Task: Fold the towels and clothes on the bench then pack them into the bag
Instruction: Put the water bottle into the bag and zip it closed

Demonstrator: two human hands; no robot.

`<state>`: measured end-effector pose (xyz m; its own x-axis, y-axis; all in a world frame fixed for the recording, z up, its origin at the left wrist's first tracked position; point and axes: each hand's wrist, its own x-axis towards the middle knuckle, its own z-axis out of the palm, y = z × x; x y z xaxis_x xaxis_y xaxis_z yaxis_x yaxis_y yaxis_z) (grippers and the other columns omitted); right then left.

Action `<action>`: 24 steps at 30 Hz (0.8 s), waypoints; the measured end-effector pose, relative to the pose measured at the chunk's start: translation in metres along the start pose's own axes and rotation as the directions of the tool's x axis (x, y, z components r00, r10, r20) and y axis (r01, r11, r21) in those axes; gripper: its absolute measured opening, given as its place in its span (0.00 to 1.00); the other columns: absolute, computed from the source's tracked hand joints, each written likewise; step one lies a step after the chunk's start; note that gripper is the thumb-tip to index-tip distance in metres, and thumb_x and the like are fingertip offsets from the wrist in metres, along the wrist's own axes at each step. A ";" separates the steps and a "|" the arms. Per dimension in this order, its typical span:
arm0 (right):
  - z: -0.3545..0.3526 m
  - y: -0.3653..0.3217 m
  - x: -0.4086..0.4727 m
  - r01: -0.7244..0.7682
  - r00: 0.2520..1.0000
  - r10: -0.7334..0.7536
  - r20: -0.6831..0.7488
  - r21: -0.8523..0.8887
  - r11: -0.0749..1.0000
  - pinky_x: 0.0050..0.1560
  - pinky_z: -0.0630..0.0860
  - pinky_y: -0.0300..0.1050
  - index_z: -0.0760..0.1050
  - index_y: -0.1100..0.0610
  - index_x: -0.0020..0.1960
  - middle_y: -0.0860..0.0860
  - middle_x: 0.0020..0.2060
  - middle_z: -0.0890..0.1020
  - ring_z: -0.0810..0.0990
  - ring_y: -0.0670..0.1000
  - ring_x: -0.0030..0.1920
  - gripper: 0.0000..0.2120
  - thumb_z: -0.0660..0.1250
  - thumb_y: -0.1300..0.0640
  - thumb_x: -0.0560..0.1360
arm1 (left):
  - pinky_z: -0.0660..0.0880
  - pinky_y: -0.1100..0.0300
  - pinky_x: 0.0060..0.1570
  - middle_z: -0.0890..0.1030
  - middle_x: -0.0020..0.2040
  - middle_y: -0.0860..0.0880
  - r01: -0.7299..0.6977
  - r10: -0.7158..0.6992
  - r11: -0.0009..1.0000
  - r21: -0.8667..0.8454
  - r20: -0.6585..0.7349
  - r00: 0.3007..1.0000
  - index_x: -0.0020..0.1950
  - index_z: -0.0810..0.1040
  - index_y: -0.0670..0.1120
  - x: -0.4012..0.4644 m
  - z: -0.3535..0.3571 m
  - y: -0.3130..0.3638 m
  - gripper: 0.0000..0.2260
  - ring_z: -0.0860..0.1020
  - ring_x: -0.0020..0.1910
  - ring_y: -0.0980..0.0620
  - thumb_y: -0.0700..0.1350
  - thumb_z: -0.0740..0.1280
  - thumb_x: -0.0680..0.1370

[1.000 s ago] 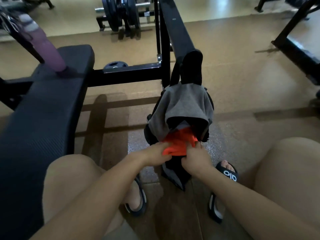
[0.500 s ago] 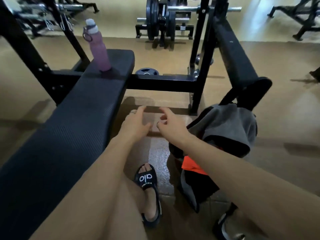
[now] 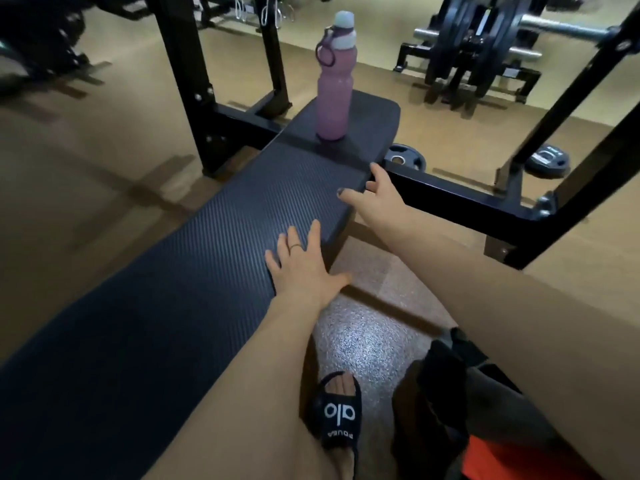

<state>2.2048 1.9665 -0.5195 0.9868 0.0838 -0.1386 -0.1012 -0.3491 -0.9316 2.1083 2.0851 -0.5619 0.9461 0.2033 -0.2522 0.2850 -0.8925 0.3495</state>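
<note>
Head view. Black ribbed worktop (image 3: 156,306) runs beneath both sets of fingers. Bag (image 3: 450,403), dark, on the floor below the right forearm, shows grey and orange cloth (image 3: 491,459) inside. Pink bottle (image 3: 334,95) stands upright beyond the fingertips. Left hand (image 3: 304,268): fingers spread wide over the pad, empty. Right hand (image 3: 381,195): fingers loosely spread at the worktop's edge, empty.

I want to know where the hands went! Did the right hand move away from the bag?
Yes. The right hand left the bag on the floor and went up to the bench, reaching open toward the pink water bottle.
</note>
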 end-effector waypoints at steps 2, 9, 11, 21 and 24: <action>0.008 0.000 0.035 0.011 1.000 -0.011 0.010 -0.053 0.999 0.75 0.64 0.54 0.50 0.52 0.82 0.55 0.78 0.62 0.61 0.53 0.78 0.46 0.74 0.47 0.75 | 0.41 0.38 0.78 0.41 0.83 0.44 -0.039 0.044 0.995 0.094 -0.051 0.998 0.83 0.41 0.56 0.020 0.008 -0.004 0.48 0.40 0.82 0.40 0.69 0.66 0.74; 0.039 0.018 0.146 0.053 0.996 -0.062 -0.058 -0.140 0.989 0.73 0.66 0.52 0.47 0.59 0.81 0.57 0.77 0.63 0.64 0.56 0.76 0.58 0.79 0.40 0.66 | 0.45 0.43 0.79 0.52 0.84 0.49 -0.184 0.214 0.974 0.130 -0.283 0.935 0.81 0.55 0.58 0.104 0.011 -0.008 0.40 0.48 0.82 0.46 0.73 0.58 0.74; 0.048 0.020 0.174 0.067 0.989 -0.083 -0.125 -0.122 0.990 0.74 0.64 0.50 0.47 0.60 0.81 0.57 0.77 0.63 0.62 0.56 0.77 0.60 0.80 0.40 0.65 | 0.45 0.44 0.79 0.54 0.83 0.50 -0.196 0.222 0.974 0.116 -0.294 0.930 0.80 0.58 0.58 0.122 0.008 -0.004 0.40 0.49 0.82 0.48 0.75 0.58 0.72; 0.073 0.009 0.267 -0.001 0.916 -0.092 -0.391 -0.231 0.973 0.73 0.63 0.55 0.60 0.52 0.76 0.50 0.68 0.75 0.69 0.55 0.71 0.52 0.75 0.33 0.59 | 0.45 0.47 0.80 0.56 0.82 0.54 -0.192 0.207 0.978 0.077 -0.327 0.922 0.80 0.59 0.59 0.141 0.005 0.002 0.42 0.50 0.82 0.53 0.77 0.56 0.69; 0.074 0.006 0.270 -0.011 0.903 -0.108 -0.416 -0.273 0.962 0.70 0.67 0.53 0.67 0.50 0.68 0.49 0.60 0.80 0.75 0.55 0.64 0.40 0.73 0.33 0.63 | 0.44 0.47 0.80 0.56 0.82 0.54 -0.195 0.210 0.978 0.077 -0.323 0.923 0.80 0.59 0.60 0.143 0.004 0.003 0.42 0.49 0.82 0.53 0.77 0.56 0.69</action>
<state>2.4615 2.0559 -0.5875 0.9546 -0.2749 0.1149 -0.0738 -0.5917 -0.8028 2.2438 2.1099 -0.6009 0.9826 0.1305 0.1324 0.0820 -0.9434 0.3212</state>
